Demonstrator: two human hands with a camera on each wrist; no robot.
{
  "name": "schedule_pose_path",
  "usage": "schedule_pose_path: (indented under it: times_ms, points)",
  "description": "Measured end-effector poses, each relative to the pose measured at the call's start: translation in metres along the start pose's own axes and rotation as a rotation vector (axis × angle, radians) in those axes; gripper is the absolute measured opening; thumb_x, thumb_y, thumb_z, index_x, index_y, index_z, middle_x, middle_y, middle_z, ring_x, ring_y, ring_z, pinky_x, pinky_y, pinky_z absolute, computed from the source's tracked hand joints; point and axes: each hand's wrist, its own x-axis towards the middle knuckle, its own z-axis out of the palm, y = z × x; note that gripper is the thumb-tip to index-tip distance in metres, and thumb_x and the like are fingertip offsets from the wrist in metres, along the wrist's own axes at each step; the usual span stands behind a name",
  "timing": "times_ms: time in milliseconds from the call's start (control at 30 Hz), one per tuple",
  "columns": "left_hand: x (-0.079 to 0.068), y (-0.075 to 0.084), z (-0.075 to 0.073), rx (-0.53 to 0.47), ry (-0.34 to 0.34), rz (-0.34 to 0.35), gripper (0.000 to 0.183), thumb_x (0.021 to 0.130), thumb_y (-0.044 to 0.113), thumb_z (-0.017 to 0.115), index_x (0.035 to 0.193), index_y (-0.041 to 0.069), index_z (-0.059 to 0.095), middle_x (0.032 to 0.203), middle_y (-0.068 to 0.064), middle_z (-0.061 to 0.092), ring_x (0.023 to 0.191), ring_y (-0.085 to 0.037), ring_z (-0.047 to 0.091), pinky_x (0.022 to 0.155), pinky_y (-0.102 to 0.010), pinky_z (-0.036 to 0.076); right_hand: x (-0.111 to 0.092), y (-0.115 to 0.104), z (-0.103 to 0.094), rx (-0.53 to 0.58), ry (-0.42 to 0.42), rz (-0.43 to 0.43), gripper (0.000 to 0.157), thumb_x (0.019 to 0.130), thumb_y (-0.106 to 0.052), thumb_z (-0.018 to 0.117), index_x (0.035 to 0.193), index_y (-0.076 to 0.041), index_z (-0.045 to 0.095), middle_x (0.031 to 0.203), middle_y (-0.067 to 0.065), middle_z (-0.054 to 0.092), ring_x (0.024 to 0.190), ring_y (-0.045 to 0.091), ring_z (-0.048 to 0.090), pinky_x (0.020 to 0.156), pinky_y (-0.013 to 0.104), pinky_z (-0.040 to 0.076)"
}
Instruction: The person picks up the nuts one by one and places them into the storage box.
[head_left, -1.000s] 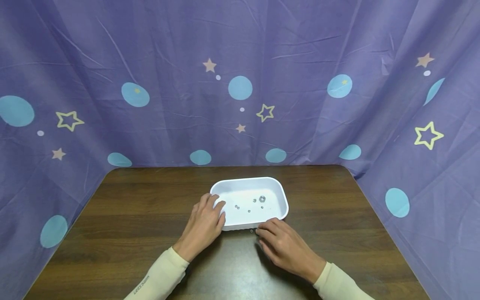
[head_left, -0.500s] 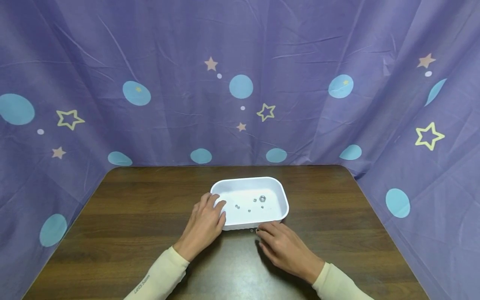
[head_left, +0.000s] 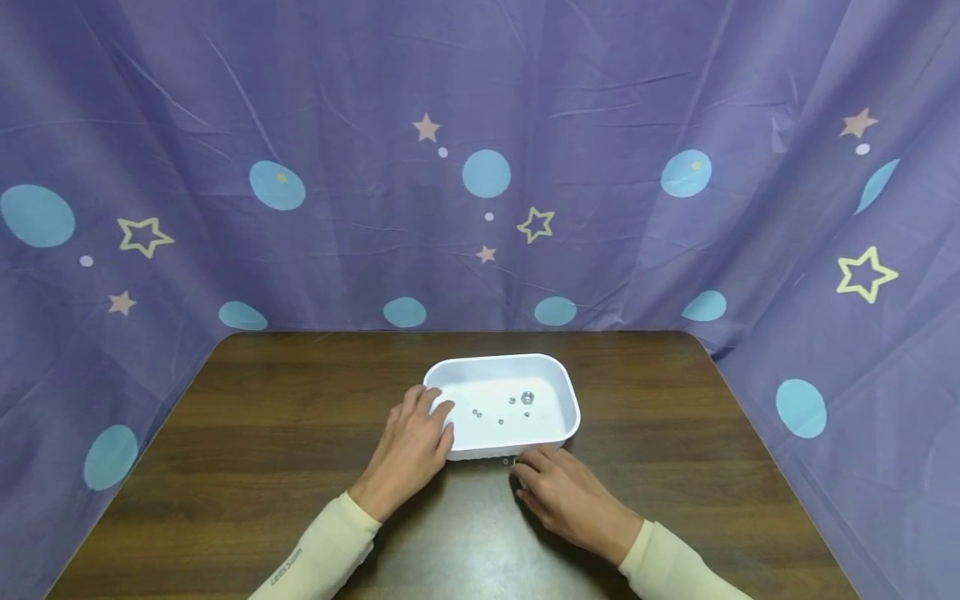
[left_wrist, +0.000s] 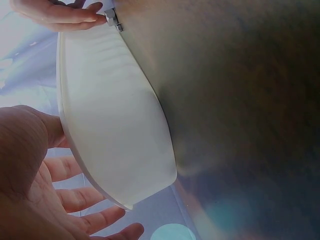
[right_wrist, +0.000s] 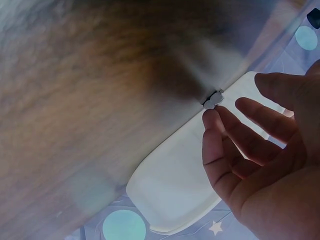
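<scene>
In the head view, a white tray (head_left: 495,367) lies on the table. Over its left end rests my left hand (head_left: 408,450); the left wrist view shows the thumb (left_wrist: 55,132) at the rim and the fingers spread, loosely extended. My right hand (head_left: 573,500) is at the front wall, fingers gently bent, thumb apart. Its fingertips touch or nearly touch a metal hex nut (right_wrist: 216,98) on the table against the tray. Beside that nut sits a smaller nut (left_wrist: 119,28). Inside the tray lie a large hex nut (head_left: 527,398) and several tiny nuts (head_left: 501,422).
The dark wooden table (head_left: 300,392) extends around the tray. Behind it and at both sides hangs a purple curtain (head_left: 360,200) with stars and blue dots. A small black object (right_wrist: 314,18) shows at the corner of the right wrist view.
My right hand has shifted very slightly left, its fingers staying near the nuts at the tray's front. The left hand keeps its place on the tray. The head view has drifted a little.
</scene>
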Motion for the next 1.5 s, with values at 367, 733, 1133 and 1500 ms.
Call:
schedule_pose_path:
  times_ms: [367, 733, 1133, 1500]
  points:
    - [0.001, 0.001, -0.001, 0.008, -0.019, -0.008, 0.027, 0.092, 0.020, 0.065, 0.114, 0.006, 0.072, 0.122, -0.018, 0.063, 0.118, -0.037, 0.052, 0.080, -0.055, 0.050, -0.003, 0.001, -0.001, -0.012, 0.044, -0.018, 0.019, 0.087, -0.020, 0.077, 0.104, -0.014, 0.072, 0.095, -0.004, 0.064, 0.086, 0.015, 0.058, 0.074, 0.034, 0.051]
    - [0.000, 0.001, 0.002, -0.002, -0.013, -0.013, 0.027, 0.091, 0.020, 0.066, 0.113, 0.005, 0.072, 0.122, -0.020, 0.064, 0.118, -0.038, 0.053, 0.080, -0.056, 0.050, -0.003, 0.003, 0.001, -0.044, 0.016, -0.047, 0.010, 0.090, -0.014, 0.070, 0.100, -0.015, 0.072, 0.092, -0.004, 0.065, 0.085, 0.016, 0.059, 0.070, 0.035, 0.051]
    - [0.000, 0.001, 0.001, -0.002, -0.017, -0.014, 0.027, 0.092, 0.020, 0.065, 0.113, 0.005, 0.072, 0.122, -0.019, 0.063, 0.119, -0.038, 0.052, 0.080, -0.056, 0.050, -0.007, 0.002, -0.002, -0.051, 0.047, -0.075, 0.010, 0.086, -0.010, 0.070, 0.095, -0.014, 0.070, 0.085, -0.003, 0.061, 0.082, 0.018, 0.057, 0.067, 0.035, 0.049]
    - [0.000, 0.001, -0.001, 0.003, -0.039, -0.028, 0.027, 0.093, 0.019, 0.064, 0.115, 0.006, 0.072, 0.124, -0.019, 0.063, 0.120, -0.037, 0.051, 0.083, -0.056, 0.050, -0.009, -0.001, -0.014, -0.030, 0.113, -0.102, 0.010, 0.088, -0.012, 0.073, 0.098, -0.012, 0.073, 0.088, -0.004, 0.061, 0.084, 0.017, 0.056, 0.069, 0.033, 0.050]
